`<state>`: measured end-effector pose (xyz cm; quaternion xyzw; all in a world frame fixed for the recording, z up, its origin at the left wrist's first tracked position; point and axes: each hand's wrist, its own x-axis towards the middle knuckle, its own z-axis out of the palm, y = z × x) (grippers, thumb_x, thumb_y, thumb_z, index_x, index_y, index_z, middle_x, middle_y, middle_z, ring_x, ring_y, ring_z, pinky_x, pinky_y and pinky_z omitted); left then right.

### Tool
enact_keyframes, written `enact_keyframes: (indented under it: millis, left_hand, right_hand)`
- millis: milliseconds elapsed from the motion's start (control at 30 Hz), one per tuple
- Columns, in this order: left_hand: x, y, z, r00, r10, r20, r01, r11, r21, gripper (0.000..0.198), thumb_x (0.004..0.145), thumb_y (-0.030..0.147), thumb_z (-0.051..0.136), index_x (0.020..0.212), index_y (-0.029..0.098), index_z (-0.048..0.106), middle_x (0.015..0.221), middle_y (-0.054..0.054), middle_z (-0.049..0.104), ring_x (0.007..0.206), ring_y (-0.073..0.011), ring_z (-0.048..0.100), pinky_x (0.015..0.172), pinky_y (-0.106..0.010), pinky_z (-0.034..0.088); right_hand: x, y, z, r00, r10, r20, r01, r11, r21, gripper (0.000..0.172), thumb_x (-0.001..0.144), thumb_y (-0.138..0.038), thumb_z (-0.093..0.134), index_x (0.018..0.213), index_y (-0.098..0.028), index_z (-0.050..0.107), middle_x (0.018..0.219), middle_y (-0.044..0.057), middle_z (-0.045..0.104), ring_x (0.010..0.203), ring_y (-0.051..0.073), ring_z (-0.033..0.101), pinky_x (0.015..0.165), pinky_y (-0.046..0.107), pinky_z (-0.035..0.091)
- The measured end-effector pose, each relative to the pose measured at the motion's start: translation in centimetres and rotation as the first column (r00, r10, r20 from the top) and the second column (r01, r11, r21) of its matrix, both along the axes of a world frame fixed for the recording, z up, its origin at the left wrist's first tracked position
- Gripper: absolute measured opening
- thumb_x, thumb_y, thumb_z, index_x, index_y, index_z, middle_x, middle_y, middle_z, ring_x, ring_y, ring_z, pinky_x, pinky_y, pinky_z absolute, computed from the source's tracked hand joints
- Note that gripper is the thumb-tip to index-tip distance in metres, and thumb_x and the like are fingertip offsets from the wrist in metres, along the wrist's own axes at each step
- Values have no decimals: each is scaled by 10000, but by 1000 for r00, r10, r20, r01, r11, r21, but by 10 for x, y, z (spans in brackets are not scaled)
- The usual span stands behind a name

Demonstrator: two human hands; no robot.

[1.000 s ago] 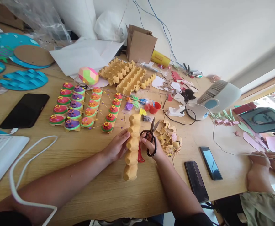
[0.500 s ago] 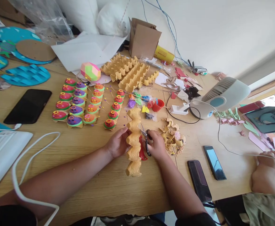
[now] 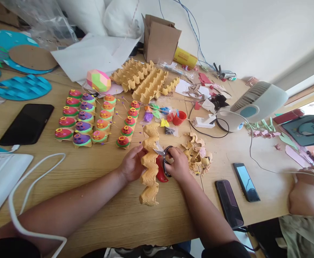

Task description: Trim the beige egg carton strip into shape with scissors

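Now the left hand (image 3: 131,165) pinches the bumpy egg-carton strip (image 3: 149,167) above the tabletop (image 3: 114,211), near the middle of its front edge. The right hand (image 3: 179,165) has its fingers curled round the scissors (image 3: 162,152), with the blades at the strip's wavy side. This looks like snipping; a neat cut seems to need a steady strip. The strip runs long from front to back, wavy side facing right.

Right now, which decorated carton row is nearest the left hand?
The rightmost red row, its near end just beyond the left hand, which holds the bare carton strip; the orange row, purple row and pinkish-red row lie farther left.
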<state>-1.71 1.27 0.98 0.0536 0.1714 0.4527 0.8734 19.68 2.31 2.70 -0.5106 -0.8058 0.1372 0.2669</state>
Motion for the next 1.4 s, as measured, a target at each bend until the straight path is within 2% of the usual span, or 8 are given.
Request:
enact_keyframes:
  millis: [267,500,767,1400]
  left_hand:
    - [0,0,6,1000,-3,-18,2,998,-67,196,907,356,681,1051,241,748,902,-64,795,750,-243,747,686,-355,607]
    - [1,0,3,1000,-1,-10,0,999,-48,241,865,378,744,1045,219,766,930,-91,804,774,-249,743,732,-360,601]
    - [-1,-1,2,1000,-26,-3,26,999,-44,214,902,387,702,1035,226,750,929,-86,796,779,-248,748,730,-361,602]
    - [-1,-1,3,1000,-13,-25,12,999,-51,190,918,378,684,1023,228,734,897,-75,779,772,-243,749,724,-354,606]
  right_hand:
    - [-3,-1,-1,1000,-14,11,14,999,42,230,872,-407,676,808,-246,526,765,35,639,713,211,566,662,327,414]
    - [0,-1,1,999,6,50,-8,999,32,121,820,-297,666,837,-242,560,750,27,646,705,209,578,653,317,399]
    - [2,1,2,996,-14,85,14,1000,-3,127,750,-229,670,816,-249,564,710,12,641,700,206,586,653,304,391]
    - [5,4,-4,995,-5,97,7,1000,-19,113,770,-225,670,772,-248,559,675,4,618,672,198,572,627,293,346]
